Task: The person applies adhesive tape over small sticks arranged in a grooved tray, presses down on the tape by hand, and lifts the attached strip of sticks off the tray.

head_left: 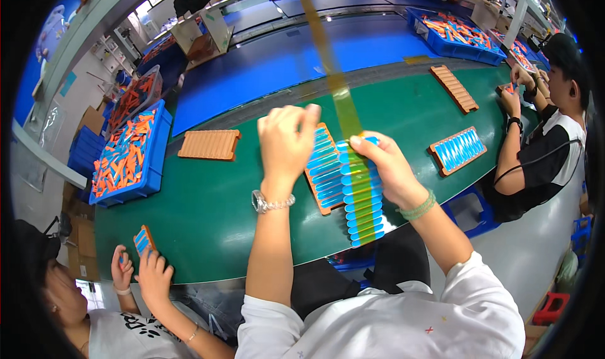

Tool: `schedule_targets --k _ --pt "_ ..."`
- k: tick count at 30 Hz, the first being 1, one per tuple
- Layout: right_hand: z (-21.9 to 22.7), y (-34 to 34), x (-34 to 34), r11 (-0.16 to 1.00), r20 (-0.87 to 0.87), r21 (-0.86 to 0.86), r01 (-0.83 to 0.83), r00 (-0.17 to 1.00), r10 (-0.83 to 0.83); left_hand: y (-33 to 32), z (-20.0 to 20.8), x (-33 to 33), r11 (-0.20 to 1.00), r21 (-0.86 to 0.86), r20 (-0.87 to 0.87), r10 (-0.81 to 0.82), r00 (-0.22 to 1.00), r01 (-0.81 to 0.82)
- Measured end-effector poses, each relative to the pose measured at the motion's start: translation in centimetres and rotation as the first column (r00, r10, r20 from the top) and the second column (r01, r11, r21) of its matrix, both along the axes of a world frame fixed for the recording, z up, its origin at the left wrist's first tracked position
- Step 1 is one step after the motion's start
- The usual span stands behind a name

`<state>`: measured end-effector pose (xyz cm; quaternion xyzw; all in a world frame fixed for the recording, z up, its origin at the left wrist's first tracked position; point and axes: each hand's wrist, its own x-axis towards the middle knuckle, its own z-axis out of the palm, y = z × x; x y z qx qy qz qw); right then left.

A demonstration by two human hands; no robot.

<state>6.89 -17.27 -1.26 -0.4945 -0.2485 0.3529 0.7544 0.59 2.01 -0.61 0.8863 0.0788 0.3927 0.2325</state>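
My right hand (392, 173) is closed on the upper end of a row of blue rounded sticks (348, 198), thumb on top. A translucent yellow tape (348, 107) runs along the row and stretches up past the far side of the table. The row hangs over the near table edge, tilted. Just left of it lies a brown ridged tray (326, 209) with blue sticks in its grooves, partly covered by the row. Above the tray's left side, my left hand (285, 138) has its fingers curled; whether they hold anything is hidden.
Green table (214, 220) with brown ridged trays (209, 145) (454, 89) and a filled tray (458, 150). Blue bins (157, 160) (457, 49) hold orange and blue pieces. A blue conveyor belt (265, 75) lies beyond. Co-workers' hands (154, 277) (512, 94) work at both sides.
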Motion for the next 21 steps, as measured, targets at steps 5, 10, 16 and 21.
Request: schedule_targets --k 5,10,16,21 --pt "-2.8 -6.1 -5.3 0.986 -0.167 -0.122 0.112 0.977 -0.132 4.8 -3.8 -1.7 0.928 -0.288 -0.325 0.138 0.936 -0.236" --pt "-4.8 -12.5 -11.1 0.959 -0.331 -0.284 0.007 0.938 -0.105 3.1 -3.6 -0.6 0.908 -0.415 -0.408 -0.130 0.904 -0.057" --pt "-5.9 -11.0 -11.5 0.966 -0.344 -0.251 -0.055 0.938 -0.036 0.4 -2.9 0.4 0.882 -0.450 -0.444 -0.355 0.823 0.137" --pt "-6.4 -10.2 -12.4 0.960 -0.341 -0.277 0.046 0.929 -0.143 -1.8 -3.0 0.2 0.878 -0.413 -0.533 -0.447 0.718 0.241"
